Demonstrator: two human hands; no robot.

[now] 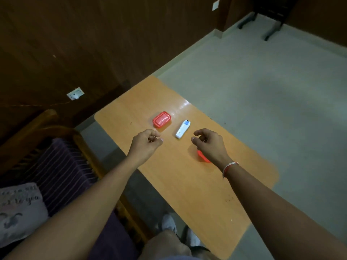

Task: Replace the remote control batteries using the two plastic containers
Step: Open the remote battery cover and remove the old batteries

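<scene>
Your left hand (145, 142) hovers over the table (187, 184), fingers curled in loosely w/ thumb and index tips near each other; it grips nothing visible, though whether something tiny sits in that pinch can't be told. Your right hand (208, 142) hangs the same way, fingers curled downward and relaxed, thumb pointing toward the remote, also holding nothing, not touching the tabletop as far as the view shows.

Between the two hands, a bit farther from you, lies the remote (182, 129): small white plastic bar, rounded ends, smooth glossy shell, blue patch at its far end. It lies flat, angled diagonally. Near your left hand but apart from it sits the closed container (161, 119), a red translucent rectangular box w/ rounded corners and a shiny lid snapped on. The second container (202, 157) is mostly hidden under your right wrist (only a red-orange plastic edge shows, so lid on or off can't be told).

Table is orange-tan wood-grain laminate, glossy, rounded corners, glare streak past the remote. A red-and-white thread band (229, 167) circles your right wrist. At left, a wooden-framed chair (56, 132) w/ purple striped fabric and a pale printed cushion (18, 209).
</scene>
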